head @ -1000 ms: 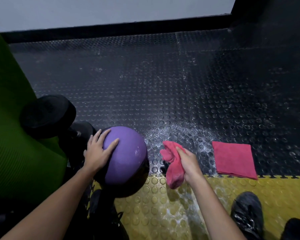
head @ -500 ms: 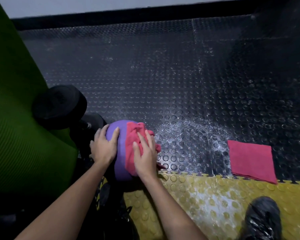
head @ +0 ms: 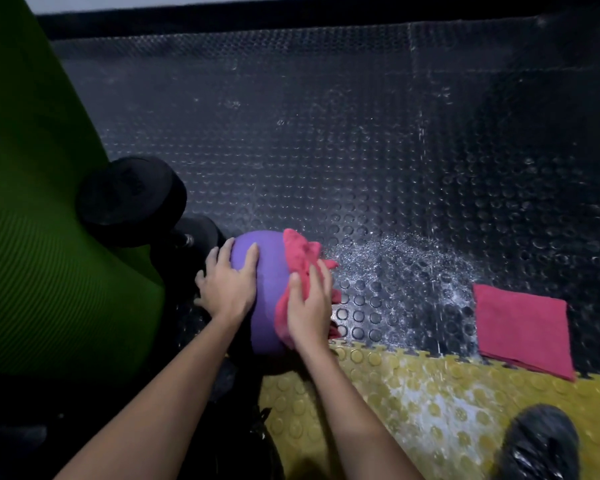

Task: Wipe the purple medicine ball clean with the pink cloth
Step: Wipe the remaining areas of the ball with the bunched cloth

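Just left of lower centre, the purple medicine ball sits on the studded floor, where black meets yellow. The left hand lies flat on its left side, fingers spread. The right hand presses the pink cloth against its right side with straight fingers. The dark shape at left is possibly a dumbbell.

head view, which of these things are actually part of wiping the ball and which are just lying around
Part of the job: purple medicine ball; pink cloth, pressed on it by the right hand; left hand, resting flat on the ball's other side.

Just lying about: spare folded cloth on the floor; black dumbbell; green mat.
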